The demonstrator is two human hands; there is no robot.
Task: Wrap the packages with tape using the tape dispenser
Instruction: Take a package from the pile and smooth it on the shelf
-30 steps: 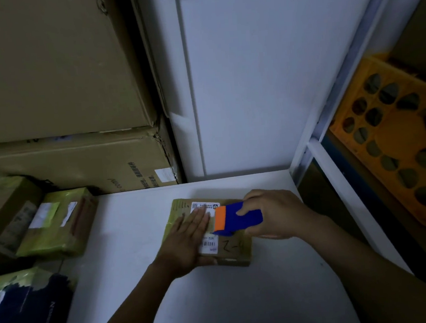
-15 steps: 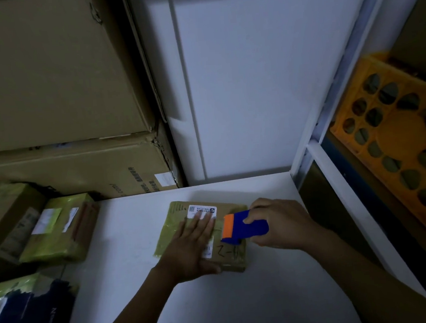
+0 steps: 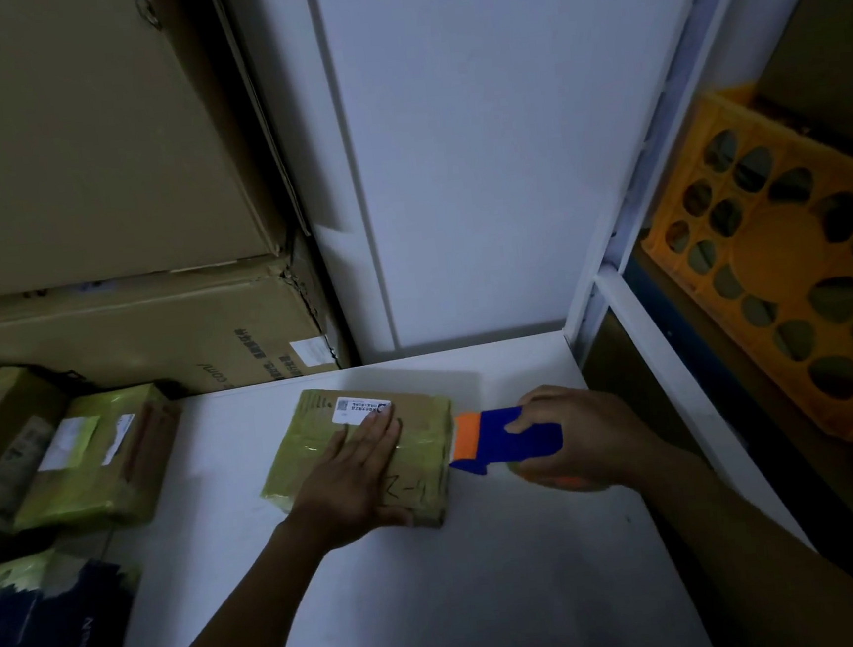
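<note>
Stacked cardboard cartons [image 3: 89, 146] fill the view at 10 o'clock, and the white surface [image 3: 488, 576] runs from 6 o'clock up to the back wall, with an orange crate [image 3: 799, 301] off at 3 o'clock and wrapped parcels [image 3: 100, 455] piled at 9 o'clock. The package [image 3: 315, 436] lies flat just past the middle of the surface, a small cardboard box already glossy with tape on its left part. It looks light and stiff-walled but slick where taped, so it is best pinned from above, not pinched. The left hand [image 3: 354, 469] does that: forearm in from 7 o'clock, palm down, fingers [image 3: 380, 433] straight and together, pressing on the top. The right hand [image 3: 578, 434] reaches in from 4 o'clock, its fingers curled round the blue-and-orange tape dispenser [image 3: 506, 435], whose orange mouth meets the package's 3 o'clock edge. A white label [image 3: 362, 406] sits at the package's 12 o'clock side.
</note>
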